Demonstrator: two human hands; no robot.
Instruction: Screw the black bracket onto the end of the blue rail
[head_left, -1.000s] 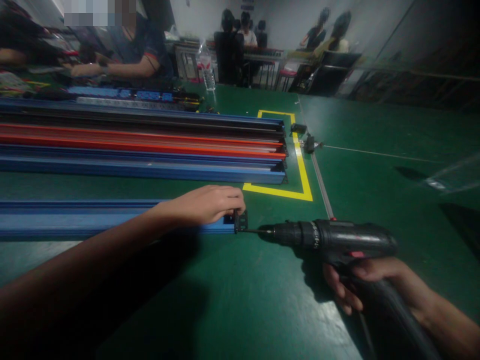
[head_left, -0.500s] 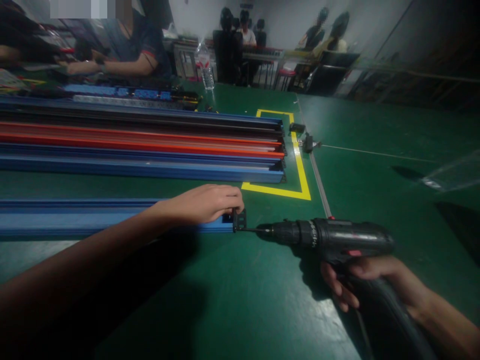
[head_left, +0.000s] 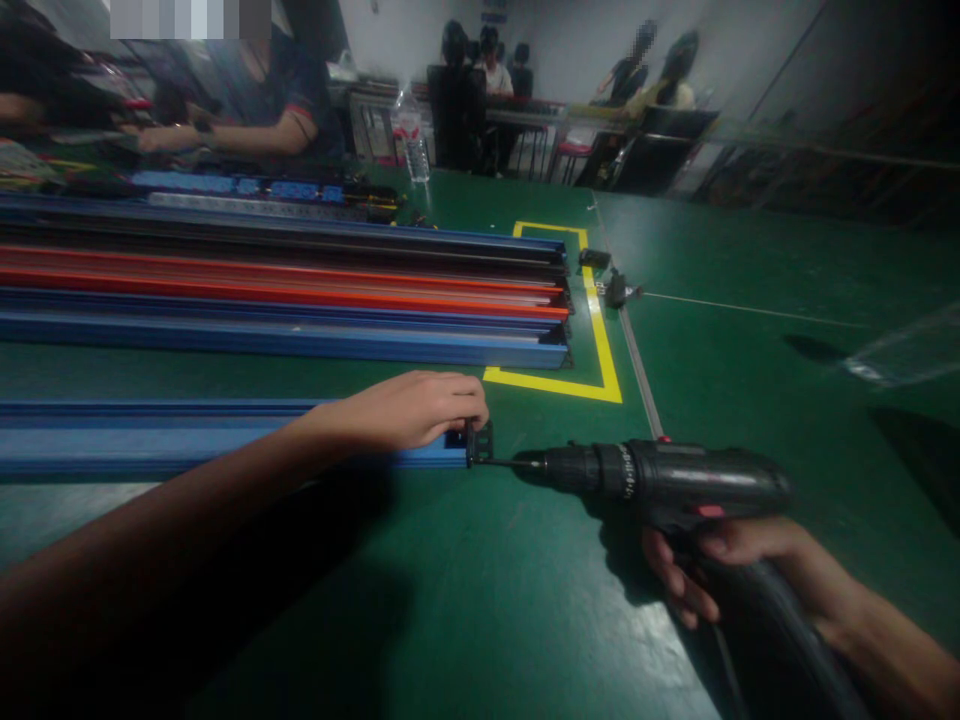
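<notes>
A long blue rail (head_left: 187,440) lies across the green table, with a black end piece (head_left: 484,440) at its right end. My left hand (head_left: 431,408) rests over that end, its fingers closed on the black end piece. From the right, my right hand (head_left: 697,570) grips a black power drill (head_left: 675,475) by its handle, fingers wrapped round it. The drill's long thin bit (head_left: 506,461) points left, and its tip meets the lower part of the end piece. Whatever fastener is at the tip is too small to make out.
Several blue, black and red rails (head_left: 300,280) lie behind, reaching into a yellow tape outline (head_left: 604,350). Small black parts (head_left: 616,290) sit by the tape. A bottle (head_left: 411,135) stands farther back, near a person's arm (head_left: 255,135).
Both hands and the drill hold nearly the same positions. The view has shifted very slightly.
</notes>
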